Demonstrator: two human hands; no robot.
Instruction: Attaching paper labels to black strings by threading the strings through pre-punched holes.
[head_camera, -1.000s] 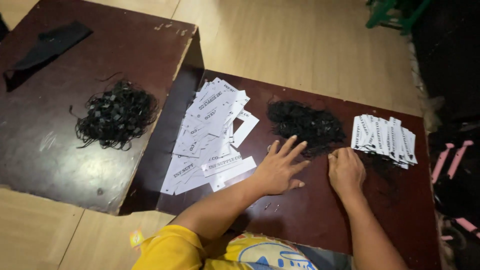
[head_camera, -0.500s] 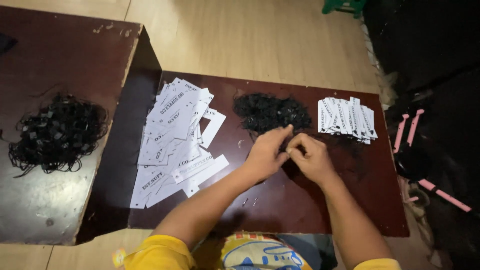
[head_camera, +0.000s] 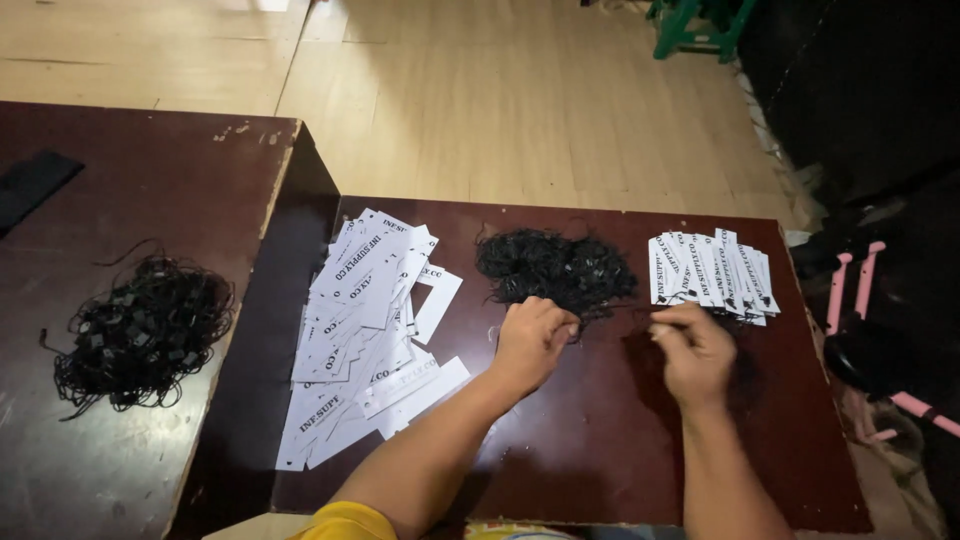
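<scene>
On dark bench (head_camera: 600, 450), below black string pile (head_camera: 555, 268): left hand (head_camera: 532, 340) and right hand (head_camera: 692, 350) each pinch one thin string (head_camera: 615, 310) taut between them. Best pull slowly, keep pile tangle-free.

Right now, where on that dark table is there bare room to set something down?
The near right corner of the small table, in front of the right hand, is bare. So is a strip between the scattered white tags and the left hand. The far edge is crowded: black string pile and stacked tags. The left table has room behind its string bundle.
</scene>
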